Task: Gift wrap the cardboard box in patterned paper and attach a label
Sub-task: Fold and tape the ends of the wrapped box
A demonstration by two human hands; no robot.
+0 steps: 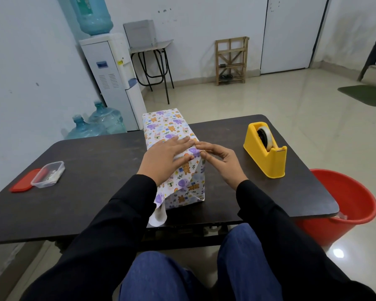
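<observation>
Head view. The left hand (165, 159) is laid flat, palm down, on top of the wrapped cardboard box (167, 129) at its near end, just left of frame ctr. Fingers are held straight and close together, pointed right and slightly up, and pressed on the patterned paper (182, 185). Its black sleeve is seen running down to the lower left.

The right hand (221, 164) is set just right of the box, w/ the wrist held above the table (96, 161) and the fingers bent. Thumb and forefinger tips are closed on a fold of the paper at the box's top near-right edge, just beside the left fingertips. It's a pinch, tho whether anything else is held there can't be told.

The box is stood on the table at frame ctr. Its long axis is run from the near end, approx. mid-frame, up toward upper ctr, w/ the far end leaning a little left. The near end face is turned to the camera and shows folded triangular flaps. One loose flap is seen curled at the box's lower left, reaching the table's near edge.

A yellow tape dispenser (265, 151) is placed on the table at right, well apart from the box. A clear plastic tub (48, 174) is seen at left, w/ a red lid (23, 183) touching it. A red bucket (345, 203) is stood on the floor at lower right.
</observation>
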